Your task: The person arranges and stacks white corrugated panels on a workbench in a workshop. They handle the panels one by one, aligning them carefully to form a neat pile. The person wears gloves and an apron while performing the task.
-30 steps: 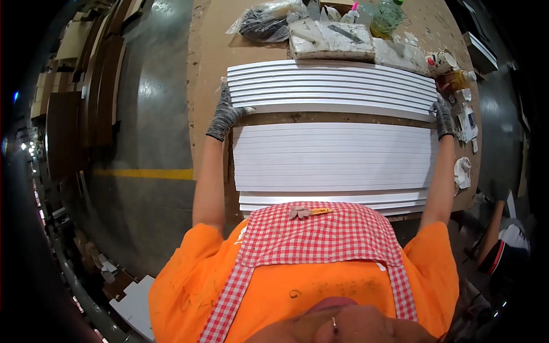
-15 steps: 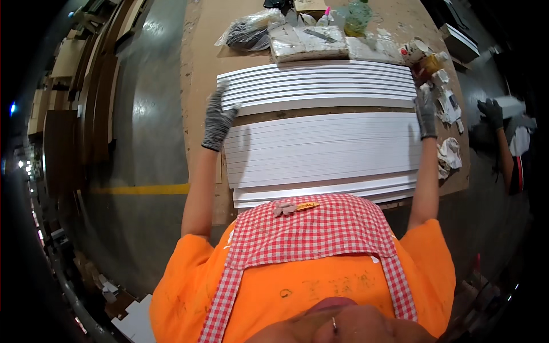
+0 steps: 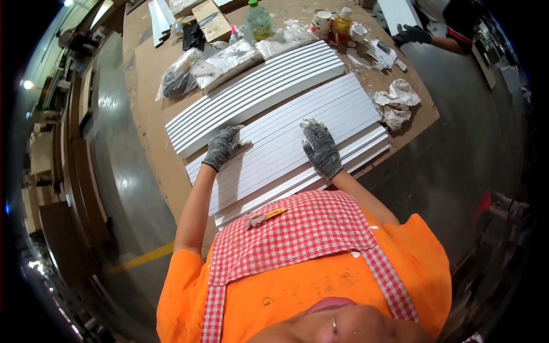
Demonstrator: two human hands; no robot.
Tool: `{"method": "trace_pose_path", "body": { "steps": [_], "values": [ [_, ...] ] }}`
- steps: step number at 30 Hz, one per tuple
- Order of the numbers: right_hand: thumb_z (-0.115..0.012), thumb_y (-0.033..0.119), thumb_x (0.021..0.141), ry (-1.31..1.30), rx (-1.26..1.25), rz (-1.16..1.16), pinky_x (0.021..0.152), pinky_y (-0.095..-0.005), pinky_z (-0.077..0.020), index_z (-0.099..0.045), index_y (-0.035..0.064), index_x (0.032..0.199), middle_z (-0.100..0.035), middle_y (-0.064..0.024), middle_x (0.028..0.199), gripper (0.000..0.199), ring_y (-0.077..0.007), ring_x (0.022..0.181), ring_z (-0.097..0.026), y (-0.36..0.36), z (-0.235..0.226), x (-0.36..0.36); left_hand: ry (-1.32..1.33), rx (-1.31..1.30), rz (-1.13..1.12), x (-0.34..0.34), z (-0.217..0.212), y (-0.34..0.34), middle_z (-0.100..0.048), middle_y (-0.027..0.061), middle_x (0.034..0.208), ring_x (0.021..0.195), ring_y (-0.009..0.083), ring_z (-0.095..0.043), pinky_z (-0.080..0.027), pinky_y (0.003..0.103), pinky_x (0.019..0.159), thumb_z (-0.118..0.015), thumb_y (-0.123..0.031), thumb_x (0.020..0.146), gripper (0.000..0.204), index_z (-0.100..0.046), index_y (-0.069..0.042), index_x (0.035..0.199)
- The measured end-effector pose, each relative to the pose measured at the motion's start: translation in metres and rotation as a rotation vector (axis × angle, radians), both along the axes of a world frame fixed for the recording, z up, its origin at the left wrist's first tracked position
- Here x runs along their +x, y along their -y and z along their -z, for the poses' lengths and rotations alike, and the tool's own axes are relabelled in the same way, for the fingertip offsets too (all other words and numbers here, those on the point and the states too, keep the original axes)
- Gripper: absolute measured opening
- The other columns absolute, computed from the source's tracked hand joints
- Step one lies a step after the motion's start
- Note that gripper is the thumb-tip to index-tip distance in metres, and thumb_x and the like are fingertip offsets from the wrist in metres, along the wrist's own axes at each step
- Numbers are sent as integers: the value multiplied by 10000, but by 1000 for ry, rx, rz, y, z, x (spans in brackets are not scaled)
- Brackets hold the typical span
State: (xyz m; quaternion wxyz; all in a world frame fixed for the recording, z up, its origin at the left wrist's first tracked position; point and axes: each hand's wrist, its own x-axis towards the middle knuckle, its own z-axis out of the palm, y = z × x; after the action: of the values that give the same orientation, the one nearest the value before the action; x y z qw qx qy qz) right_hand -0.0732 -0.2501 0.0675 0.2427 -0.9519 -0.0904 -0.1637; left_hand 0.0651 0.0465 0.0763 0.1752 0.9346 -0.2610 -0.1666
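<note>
A flat row of white strips [image 3: 280,134], packed edge to edge, lies across the table in front of me. My left hand [image 3: 223,148], in a grey knit glove, rests on its far left part, fingers toward the gap behind it and thumb spread. My gloved right hand [image 3: 322,148] lies on the same row, right of the middle, with fingers extended and thumb apart. Behind is a second group of white strips [image 3: 257,94] with dark gaps between them. More white boards [image 3: 360,147] stick out on the near side, partly covered by my apron.
Wrapped white blocks [image 3: 229,63], a clear bottle with green liquid [image 3: 260,23], a can [image 3: 321,22] and an amber bottle [image 3: 342,24] stand along the back. Crumpled cloth [image 3: 397,103] lies on the right. At upper right a co-worker's gloved hand [image 3: 412,35] is near a white board.
My hands have left the two ends of the far group of strips and come nearer onto the flat row, the right hand moving well inward. The whole view has turned.
</note>
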Motion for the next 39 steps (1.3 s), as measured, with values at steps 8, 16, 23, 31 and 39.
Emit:
{"method": "trace_pose_path", "body": {
  "steps": [8,16,23,31,39],
  "values": [
    [-489,215,910,9,-1,6,1106,-426,-254,-471,37,1297,-478,-177,1317,426,-309,1265,-409,0,-2,-1,-48,-139,35,23,20,-9,-530,169,1280,1200,307,-490,-381,376,1015,-646,-507,800,693,-481,-56,1300],
    [-489,226,905,5,-13,25,1105,-422,-255,-489,34,1277,-481,-174,1312,419,-306,1257,-414,-1,1,-2,-230,-213,-87,14,-3,3,-564,152,1212,1143,249,-519,-400,336,997,-827,-383,625,806,-497,-36,1273],
    [-486,226,907,-9,-15,13,1106,-420,-258,-497,31,1270,-483,-177,1307,413,-308,1256,-415,-1,-4,-1,-39,-143,5,14,-4,3,-619,162,1102,1037,280,-589,-466,356,908,-808,-392,612,753,-533,-43,1220],
    [-494,225,904,-19,17,36,1104,-420,-261,-500,32,1263,-497,-184,1282,408,-307,1251,-423,-1,-5,0,-16,-5,51,10,-31,11,-601,147,1171,1079,294,-574,-454,364,946,-784,-409,634,745,-525,-66,1243],
    [-474,260,912,-52,43,43,1124,-412,-232,-480,52,1279,-468,-158,1329,422,-280,1306,-367,4,5,-3,198,-208,141,16,2,49,-607,149,1093,986,313,-588,-474,381,895,-795,-389,637,696,-529,-78,1200]
  ]
}}
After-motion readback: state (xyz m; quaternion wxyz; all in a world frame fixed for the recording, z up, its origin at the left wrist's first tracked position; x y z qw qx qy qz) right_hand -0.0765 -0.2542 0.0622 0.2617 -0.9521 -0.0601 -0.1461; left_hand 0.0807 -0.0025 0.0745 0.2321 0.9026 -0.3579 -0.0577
